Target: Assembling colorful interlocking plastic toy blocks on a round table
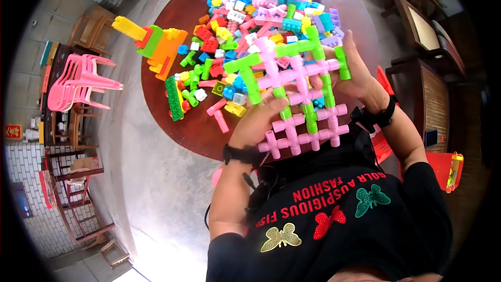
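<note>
Both my hands hold up a lattice of pink and green plastic pipe connectors [298, 84] over the near side of the round table. My left hand [263, 117] grips its left side, with the thumb across the front and some fingers hidden behind the tubes. At the upper right edge is my right hand [360, 78], thumb raised and the other fingers partly covered by the lattice. Beyond it spreads a heap of colourful toy bricks and pipe pieces [237, 18]. A loose pink pipe connector [219, 115] lies near my left hand.
The dark red round table [175, 130] also bears a yellow, orange and green brick model [167, 44] and a green brick plate [173, 99] at left. Stacked pink plastic stools [78, 81] stand farther left. At right are wooden furniture [425, 102] and a red container [450, 169].
</note>
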Action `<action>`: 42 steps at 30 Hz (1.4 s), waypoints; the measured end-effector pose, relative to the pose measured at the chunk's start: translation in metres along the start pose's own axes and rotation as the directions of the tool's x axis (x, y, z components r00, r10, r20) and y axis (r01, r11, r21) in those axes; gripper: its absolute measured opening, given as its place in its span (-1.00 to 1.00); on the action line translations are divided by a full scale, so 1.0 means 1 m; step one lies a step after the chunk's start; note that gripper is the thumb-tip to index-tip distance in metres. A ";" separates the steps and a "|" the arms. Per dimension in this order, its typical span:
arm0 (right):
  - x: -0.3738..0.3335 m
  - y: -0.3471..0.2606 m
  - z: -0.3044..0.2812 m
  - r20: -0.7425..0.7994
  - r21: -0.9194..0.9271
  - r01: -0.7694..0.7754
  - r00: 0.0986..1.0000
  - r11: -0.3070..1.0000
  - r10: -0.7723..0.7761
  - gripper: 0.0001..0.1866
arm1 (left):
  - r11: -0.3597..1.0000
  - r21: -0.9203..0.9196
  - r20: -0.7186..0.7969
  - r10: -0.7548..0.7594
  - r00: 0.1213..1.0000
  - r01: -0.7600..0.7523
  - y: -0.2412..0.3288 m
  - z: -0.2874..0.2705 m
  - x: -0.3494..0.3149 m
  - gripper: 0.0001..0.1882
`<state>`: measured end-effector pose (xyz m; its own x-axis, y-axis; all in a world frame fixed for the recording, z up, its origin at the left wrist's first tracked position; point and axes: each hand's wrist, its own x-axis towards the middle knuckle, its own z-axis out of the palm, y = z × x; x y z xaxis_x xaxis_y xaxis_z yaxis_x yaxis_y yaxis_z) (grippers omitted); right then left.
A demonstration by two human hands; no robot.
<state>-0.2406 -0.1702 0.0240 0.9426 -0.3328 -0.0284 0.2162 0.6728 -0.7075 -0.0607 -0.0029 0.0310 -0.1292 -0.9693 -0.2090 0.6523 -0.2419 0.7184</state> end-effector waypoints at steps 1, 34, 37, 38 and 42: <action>-0.001 -0.001 -0.001 -0.013 0.003 0.004 1.000 1.000 -0.004 0.02 | 0.992 0.069 -0.036 -0.105 0.994 0.107 0.009 0.011 -0.005 -0.50; 0.003 0.012 0.010 -0.097 -0.532 -0.058 0.995 0.845 0.007 -0.64 | 0.929 0.185 -0.090 0.341 0.936 -0.321 0.015 -0.028 0.005 -0.49; 0.000 0.007 0.011 -0.153 -0.549 -0.062 0.988 0.834 -0.027 -0.68 | 0.920 0.179 -0.207 0.382 0.901 -0.349 0.016 -0.032 0.002 -0.54; 0.001 0.004 0.005 -0.160 -0.620 -0.014 0.981 0.784 -0.109 -0.70 | 0.911 0.187 -0.271 0.407 0.872 -0.367 0.019 -0.036 0.001 -0.58; 0.005 -0.006 -0.012 -0.162 -0.758 0.089 0.934 0.647 -0.318 -0.81 | 0.847 0.103 -0.332 0.524 0.785 -0.522 0.030 -0.067 -0.004 -0.70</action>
<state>-0.2405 -0.1840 0.0198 0.7705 -0.6318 0.0844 0.0310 -0.0951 -0.9950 0.0094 -0.0038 0.0092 0.4880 -0.8728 -0.0077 0.5427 0.2965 0.7859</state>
